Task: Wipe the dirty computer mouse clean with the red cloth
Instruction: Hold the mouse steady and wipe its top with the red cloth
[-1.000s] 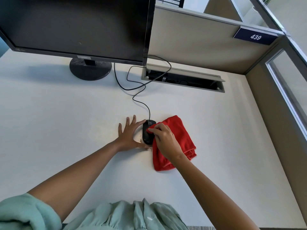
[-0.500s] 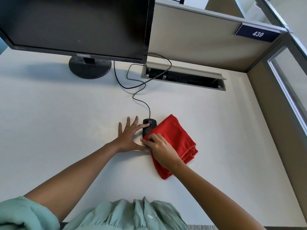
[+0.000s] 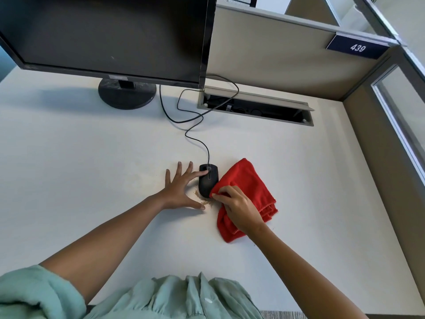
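Head view: a white desk [image 3: 69, 169] fills most of the frame, walled at the back and right by beige partitions [image 3: 264, 56]; a dark blue plate [image 3: 357, 47] reading 439 hangs on the back one. A black monitor [image 3: 110, 33], screen dark, stands at the back left on a round base [image 3: 127, 94]. To its right an open cable slot [image 3: 255, 108] is cut into the desk. A thin black cord [image 3: 195, 116] loops out of that slot and runs forward to the mouse. Pale green clothing [image 3: 161, 298] shows along the bottom edge.

The red cloth [image 3: 250, 183] lies bunched on the desk just right of the mouse, its near-left corner lifted onto the mouse's near right edge. The right hand [image 3: 239, 207] rests on the cloth, fingers [image 3: 224, 192] curled and pinching that corner against the mouse. The left hand [image 3: 181, 189] lies flat and spread on the desk just left of the mouse, fingers straight and holding nothing; its index fingertip lies on the mouse's left button and its thumb stretches toward the right hand.

The black mouse [image 3: 207, 181] sits on the desk near the middle, between the two hands, cord end pointing away from the person. Tan crumbs [image 3: 203, 201] are scattered on the desk around its near edge.
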